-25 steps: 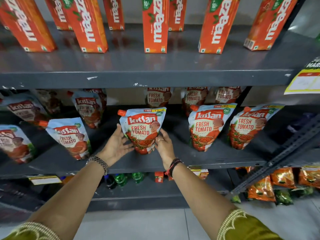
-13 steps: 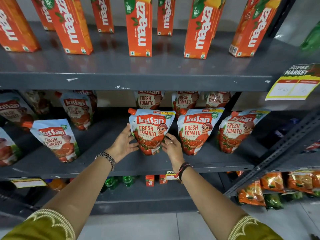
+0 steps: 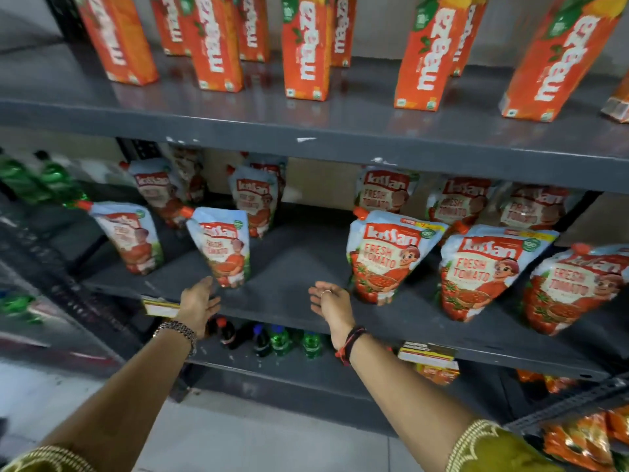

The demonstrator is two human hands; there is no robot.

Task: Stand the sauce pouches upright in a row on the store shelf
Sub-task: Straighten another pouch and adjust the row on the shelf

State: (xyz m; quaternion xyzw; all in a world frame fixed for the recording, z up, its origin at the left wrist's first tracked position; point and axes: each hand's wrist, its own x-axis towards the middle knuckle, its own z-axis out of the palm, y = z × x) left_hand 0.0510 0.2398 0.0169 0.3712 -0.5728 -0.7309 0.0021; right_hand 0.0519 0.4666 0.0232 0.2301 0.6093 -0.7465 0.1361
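My sleeves are down at the bottom of the view, both arms reaching up toward the middle shelf [image 3: 289, 301]. Left hand [image 3: 199, 303] is at the front edge, fingers loosely spread and holding nothing, fingertips just beside the bottom of a ketchup pouch [image 3: 223, 248] but I can't tell if they actually touch it. Right hand [image 3: 332, 303] is empty too, fingers relaxed and a bit apart, hovering over the front edge just left of another pouch [image 3: 384, 260].

Front row on that shelf: one pouch near the left end [image 3: 127, 236], the one by my left hand, then a bare gap between my hands, then three standing close together toward the right end, the one by my right hand, a second [image 3: 483, 270] and a third [image 3: 575, 287]. All upright-ish, leaning a little. Behind them along the back edge there's a second row of the same pouches [image 3: 384, 192], pretty blurry.

Under the shelf I can see soda bottles [image 3: 269, 338] and a price tag [image 3: 427, 354] on the front edge. Shelf above holds tall orange juice cartons [image 3: 306, 49], spaced out in a row
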